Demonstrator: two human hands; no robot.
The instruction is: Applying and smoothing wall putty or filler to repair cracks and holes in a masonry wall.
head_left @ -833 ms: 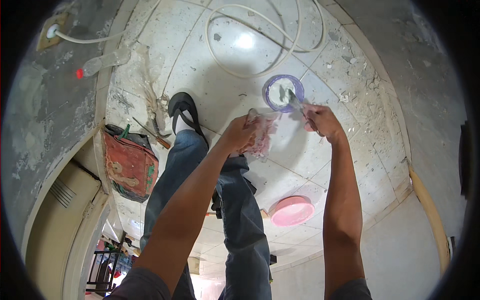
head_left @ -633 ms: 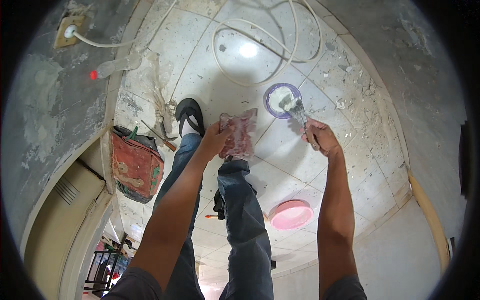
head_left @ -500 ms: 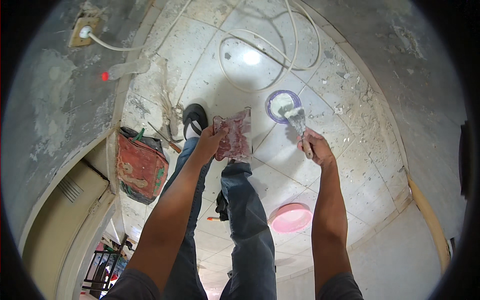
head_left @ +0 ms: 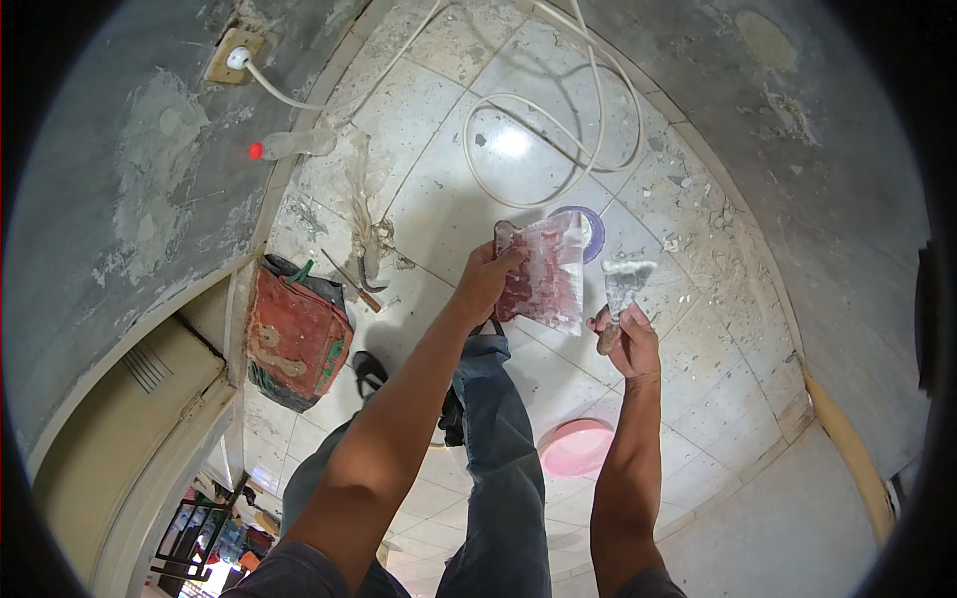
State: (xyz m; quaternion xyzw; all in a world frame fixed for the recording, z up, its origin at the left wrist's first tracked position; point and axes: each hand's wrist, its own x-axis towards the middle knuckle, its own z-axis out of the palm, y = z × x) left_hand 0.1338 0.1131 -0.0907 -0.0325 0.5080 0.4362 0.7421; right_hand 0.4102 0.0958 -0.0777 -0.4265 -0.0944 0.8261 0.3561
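Observation:
My left hand (head_left: 486,281) is closed on the handled edge of a dark red, flat plastic putty spreader (head_left: 543,274), which is smeared with white. Close to its right, my right hand (head_left: 630,344) grips a putty knife (head_left: 625,286) by its handle, the blade pointing away from me. White putty (head_left: 630,266) lies along the far edge of that blade. A small gap separates the knife from the spreader. Beyond them, a round purple-rimmed tub (head_left: 596,237) stands on the floor, its contents mostly hidden behind the spreader.
A pink basin (head_left: 578,448) sits nearer me. On the left lie a red tool bag (head_left: 294,334), a wooden-handled tool (head_left: 354,282) and a clear bottle (head_left: 299,144). A white cable (head_left: 474,149) loops over tiles littered with chips. Grey patched walls (head_left: 150,169) rise on both sides.
My left hand has brought the spreader rightward, partly over the tub. My right hand has drawn the putty knife back from the tub toward me. My left foot has stepped back.

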